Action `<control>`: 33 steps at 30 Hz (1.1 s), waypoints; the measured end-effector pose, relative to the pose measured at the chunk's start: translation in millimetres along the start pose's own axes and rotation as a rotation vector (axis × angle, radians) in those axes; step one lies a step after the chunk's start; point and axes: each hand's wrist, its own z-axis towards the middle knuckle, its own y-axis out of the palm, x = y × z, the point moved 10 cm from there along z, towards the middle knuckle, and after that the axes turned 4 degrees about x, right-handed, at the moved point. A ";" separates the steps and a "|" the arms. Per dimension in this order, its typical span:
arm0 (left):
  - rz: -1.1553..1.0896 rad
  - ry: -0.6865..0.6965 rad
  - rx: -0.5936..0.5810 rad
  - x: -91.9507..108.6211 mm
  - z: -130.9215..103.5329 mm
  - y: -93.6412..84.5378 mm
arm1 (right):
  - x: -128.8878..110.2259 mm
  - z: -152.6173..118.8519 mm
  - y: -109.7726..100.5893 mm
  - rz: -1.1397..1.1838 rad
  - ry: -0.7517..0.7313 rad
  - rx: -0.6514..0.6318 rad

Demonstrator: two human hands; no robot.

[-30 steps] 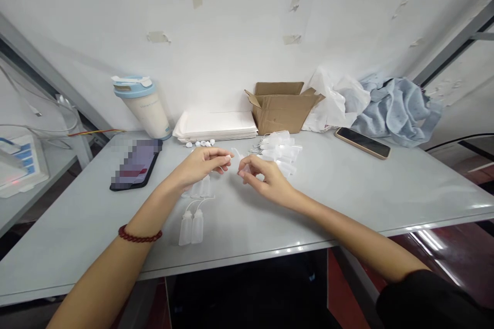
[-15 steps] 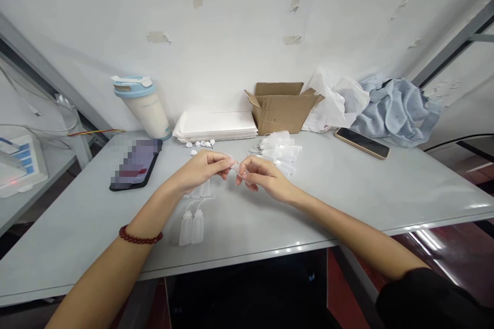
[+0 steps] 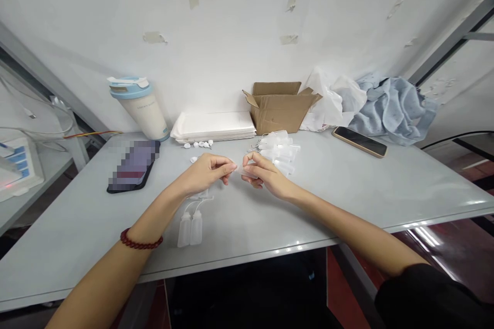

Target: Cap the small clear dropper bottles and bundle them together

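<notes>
Over the middle of the table, my right hand [image 3: 264, 174] pinches a small translucent squeeze bottle [image 3: 245, 170], mostly hidden by the fingers. My left hand [image 3: 212, 172] has thumb and forefinger pressed together at the bottle's left end; what they hold, if anything, is too small to make out. Two similar bottles [image 3: 190, 229] with thin curved tubes lie below my left wrist, and more are partly hidden under that hand. Behind my right hand is a pile of clear bottles [image 3: 280, 151]. Several small white caps [image 3: 200, 144] lie beyond my left hand.
A stack of white sheets or envelopes [image 3: 214, 126] and an open cardboard box [image 3: 280, 113] stand along the wall. A tumbler [image 3: 142, 110] and a phone [image 3: 135, 164] are at left. White plastic bags [image 3: 332, 100], blue cloth [image 3: 391, 108] and another phone [image 3: 358, 142] are at right.
My hands have moved slightly apart, and the right hand's fingers now leave more of the bottle's end showing. The whole view has shifted slightly.
</notes>
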 end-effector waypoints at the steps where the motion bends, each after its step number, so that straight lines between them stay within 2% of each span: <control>1: -0.002 0.006 0.003 2.0 -0.5 0.3 | 1.7 0.5 -1.1 0.009 0.014 0.010; 6: -0.025 0.044 0.067 12.5 -2.8 -1.2 | 6.2 1.1 -3.9 0.087 0.086 0.033; 11: -0.054 0.045 0.149 10.3 -1.9 -6.4 | 6.9 1.8 -6.2 0.161 0.119 0.043; 16: -0.163 0.030 0.075 2.0 -0.3 1.1 | 4.1 2.0 -4.6 0.173 0.100 0.041; 22: -0.219 -0.119 0.022 -14.8 -0.7 8.6 | 3.4 1.3 -5.6 0.136 0.092 0.043; 25: -0.189 -0.085 -0.002 -8.2 -0.6 10.0 | 4.6 1.4 -6.5 0.129 0.102 0.044; 30: -0.139 -0.013 0.074 5.2 -1.7 1.2 | 5.4 1.7 -6.8 0.153 0.111 0.048; 33: -0.133 0.007 0.057 8.3 -2.1 2.9 | 4.1 1.3 -6.4 0.167 0.105 0.048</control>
